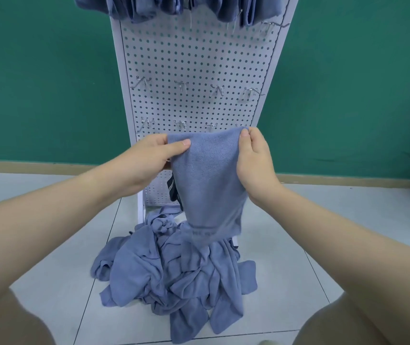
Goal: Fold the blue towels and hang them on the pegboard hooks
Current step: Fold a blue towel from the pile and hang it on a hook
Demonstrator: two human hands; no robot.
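Pinching folded towel (208,180) top corners: left hand (149,161), right hand (254,160); pegboard (196,70) behind.

Bare forearms (57,207) and knees (12,319), seemingly no sleeves, short fingernails.

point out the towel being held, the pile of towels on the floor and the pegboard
held towel (207,185), head view, middle of the hanging cloth
towel pile (174,275), head view, centre of the crumpled heap
pegboard (199,58), head view, bare perforated panel above the empty hooks
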